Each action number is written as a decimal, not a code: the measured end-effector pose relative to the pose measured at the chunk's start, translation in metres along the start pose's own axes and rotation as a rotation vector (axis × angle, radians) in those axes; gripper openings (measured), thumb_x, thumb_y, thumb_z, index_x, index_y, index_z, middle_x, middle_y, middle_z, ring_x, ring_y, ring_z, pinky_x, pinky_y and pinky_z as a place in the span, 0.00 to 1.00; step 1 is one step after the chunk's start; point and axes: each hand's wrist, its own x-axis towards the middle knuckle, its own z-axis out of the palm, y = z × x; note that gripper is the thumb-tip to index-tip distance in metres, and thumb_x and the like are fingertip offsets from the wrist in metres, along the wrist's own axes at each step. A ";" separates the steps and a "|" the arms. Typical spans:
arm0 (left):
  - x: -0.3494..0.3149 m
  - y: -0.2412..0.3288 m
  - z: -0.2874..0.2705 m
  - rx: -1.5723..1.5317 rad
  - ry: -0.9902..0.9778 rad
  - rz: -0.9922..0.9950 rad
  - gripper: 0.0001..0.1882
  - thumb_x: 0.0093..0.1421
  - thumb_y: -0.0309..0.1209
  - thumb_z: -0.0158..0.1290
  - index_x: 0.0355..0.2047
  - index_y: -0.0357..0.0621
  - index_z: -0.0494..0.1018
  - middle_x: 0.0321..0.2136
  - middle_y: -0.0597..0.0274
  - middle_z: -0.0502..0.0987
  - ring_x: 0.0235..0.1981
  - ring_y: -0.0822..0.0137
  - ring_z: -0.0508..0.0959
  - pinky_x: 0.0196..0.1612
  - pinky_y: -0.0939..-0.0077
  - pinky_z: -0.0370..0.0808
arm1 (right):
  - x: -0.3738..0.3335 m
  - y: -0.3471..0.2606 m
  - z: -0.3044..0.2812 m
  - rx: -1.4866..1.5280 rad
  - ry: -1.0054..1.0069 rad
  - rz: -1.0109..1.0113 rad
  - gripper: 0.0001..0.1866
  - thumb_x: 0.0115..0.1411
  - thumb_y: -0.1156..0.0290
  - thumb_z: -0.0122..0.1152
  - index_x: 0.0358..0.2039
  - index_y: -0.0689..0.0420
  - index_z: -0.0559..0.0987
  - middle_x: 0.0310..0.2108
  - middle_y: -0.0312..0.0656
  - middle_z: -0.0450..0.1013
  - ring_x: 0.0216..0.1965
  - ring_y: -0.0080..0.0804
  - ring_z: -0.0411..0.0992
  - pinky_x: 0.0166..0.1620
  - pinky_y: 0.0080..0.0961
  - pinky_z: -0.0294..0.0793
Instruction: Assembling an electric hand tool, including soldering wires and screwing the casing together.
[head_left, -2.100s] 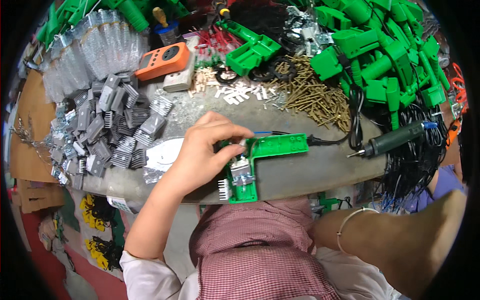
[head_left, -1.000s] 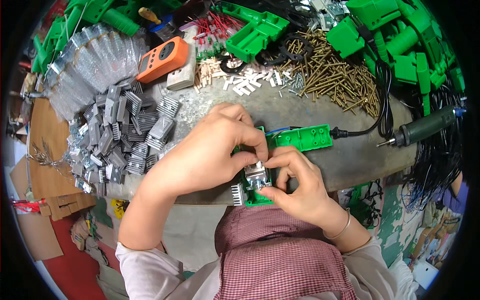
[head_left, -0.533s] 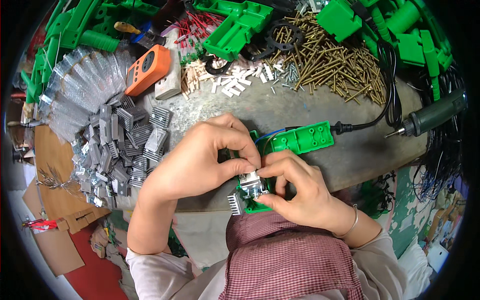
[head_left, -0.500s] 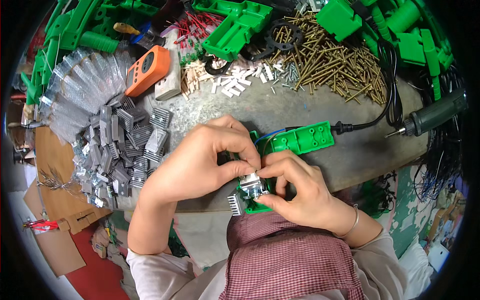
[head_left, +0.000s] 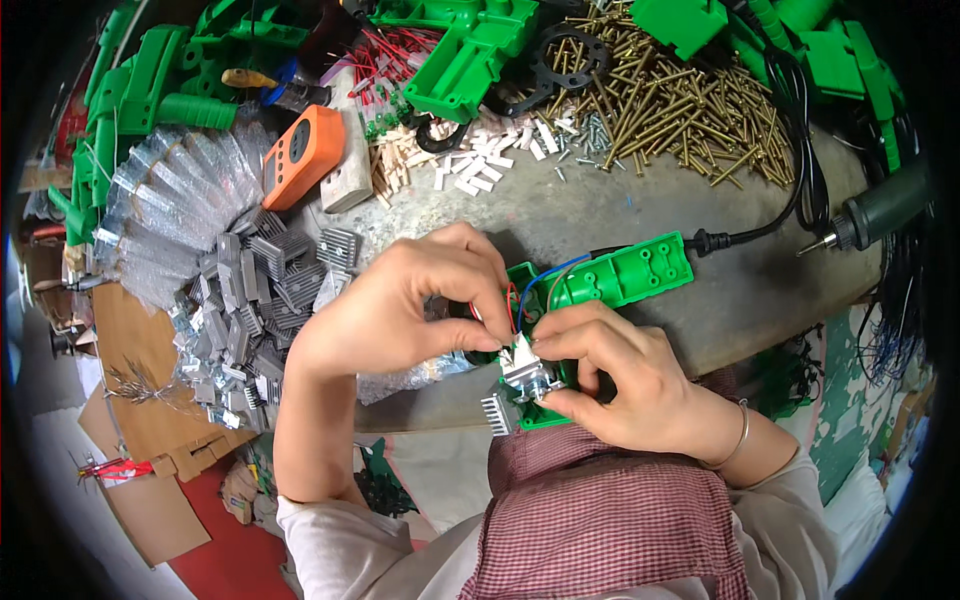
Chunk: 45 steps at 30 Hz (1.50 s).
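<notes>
A green plastic tool housing half (head_left: 625,278) lies at the table's near edge, with blue, red and brown wires running inside it. A silver metal switch-like assembly (head_left: 530,370) with a finned metal heat sink (head_left: 497,413) beside it is at the housing's near end. My right hand (head_left: 640,385) grips the assembly, thumb below and fingertips on its upper right edge. My left hand (head_left: 415,300) pinches thumb and forefinger together at the assembly's upper left, beside the wires. What the pinch holds is too small to make out. A black power cord (head_left: 735,238) leaves the housing's far end.
Grey heat sinks (head_left: 255,290) lie piled at left, near clear plastic sleeves (head_left: 180,190) and an orange multimeter (head_left: 305,155). White pieces (head_left: 480,170) and brass-coloured screws (head_left: 690,110) spread across the back. At right is a dark electric screwdriver (head_left: 885,215); green housings (head_left: 475,65) stand behind.
The whole view has shifted, so the scene sits farther right. My left fingertips have moved slightly away from my right ones, and more of the wires shows. My right hand keeps its grip.
</notes>
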 end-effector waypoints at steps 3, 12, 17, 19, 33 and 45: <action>0.001 0.013 -0.001 0.143 0.020 -0.016 0.08 0.45 0.27 0.68 0.26 0.43 0.81 0.26 0.68 0.81 0.40 0.62 0.75 0.47 0.66 0.71 | 0.000 0.002 -0.001 -0.014 -0.003 -0.016 0.20 0.49 0.77 0.69 0.43 0.58 0.73 0.46 0.42 0.72 0.28 0.33 0.76 0.31 0.29 0.78; 0.005 0.008 -0.004 0.116 -0.097 -0.009 0.08 0.44 0.27 0.68 0.26 0.44 0.81 0.25 0.69 0.80 0.36 0.64 0.73 0.44 0.66 0.71 | -0.001 0.003 0.000 -0.027 -0.013 -0.063 0.20 0.49 0.77 0.68 0.43 0.58 0.73 0.46 0.42 0.72 0.36 0.39 0.78 0.36 0.32 0.79; 0.004 0.013 -0.002 0.234 -0.041 0.004 0.08 0.44 0.26 0.67 0.26 0.44 0.81 0.25 0.68 0.79 0.37 0.64 0.74 0.43 0.68 0.72 | 0.000 0.001 -0.001 -0.034 -0.018 -0.052 0.19 0.50 0.76 0.67 0.43 0.58 0.73 0.47 0.41 0.71 0.36 0.39 0.78 0.36 0.32 0.80; 0.004 0.014 -0.004 0.268 -0.046 0.001 0.07 0.44 0.26 0.67 0.25 0.44 0.81 0.26 0.67 0.78 0.37 0.64 0.74 0.43 0.68 0.72 | 0.001 0.001 -0.001 -0.046 -0.021 -0.043 0.19 0.50 0.76 0.67 0.43 0.58 0.73 0.47 0.41 0.71 0.36 0.39 0.78 0.36 0.32 0.80; 0.006 0.019 -0.006 0.317 -0.080 -0.054 0.08 0.42 0.26 0.68 0.25 0.45 0.82 0.25 0.67 0.78 0.37 0.64 0.74 0.41 0.69 0.70 | 0.001 0.005 0.002 -0.029 0.027 -0.105 0.21 0.48 0.79 0.70 0.43 0.58 0.74 0.47 0.45 0.73 0.20 0.22 0.70 0.24 0.21 0.74; 0.000 0.016 0.002 0.169 -0.066 -0.086 0.08 0.42 0.25 0.68 0.25 0.46 0.82 0.26 0.67 0.78 0.34 0.66 0.74 0.37 0.73 0.71 | -0.001 0.003 0.002 -0.079 -0.012 -0.067 0.22 0.48 0.75 0.69 0.45 0.57 0.74 0.47 0.41 0.72 0.37 0.38 0.78 0.37 0.31 0.80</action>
